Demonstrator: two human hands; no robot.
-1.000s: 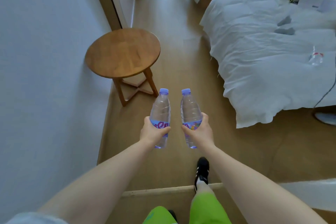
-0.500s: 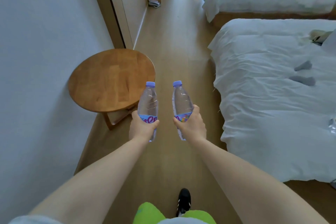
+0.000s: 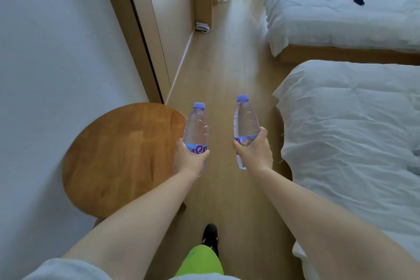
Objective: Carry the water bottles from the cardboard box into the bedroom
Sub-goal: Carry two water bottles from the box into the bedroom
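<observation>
Further into the bedroom than half a second ago: stool [image 3: 122,157] now lower and nearer in view, level with the left forearm instead of ahead of the hands; second bed [image 3: 341,18] and the window end of the room newly in sight. Bottles also wider apart than before, with bare floor [image 3: 218,63] showing between them. Probably mid-carry, well inside the room, with only a setting-down spot left to choose; no cardboard box in view.

Left hand [image 3: 189,159] wrapped round the label band of the left bottle [image 3: 196,129], thumb across the front, fingers curled behind. Most of the clear body and the purple cap above the grip; a short stub of base below it. Long axis close to upright, cap up and leaning slightly away toward the far end of the room. Stool top just left of this grip, not touching.

Right hand [image 3: 253,154] gripping the right bottle [image 3: 246,125] likewise at the label, thumb on the near side, fingers curled round the far side. Cap above the grip, base poking out below the palm. Long axis upright but tipped a little leftward at the top, cap a shade higher than the left one. Near bed [image 3: 352,143] just right of this grip, clear of the bottle.

Both bottles in the air, held out in front at about the same height.
</observation>
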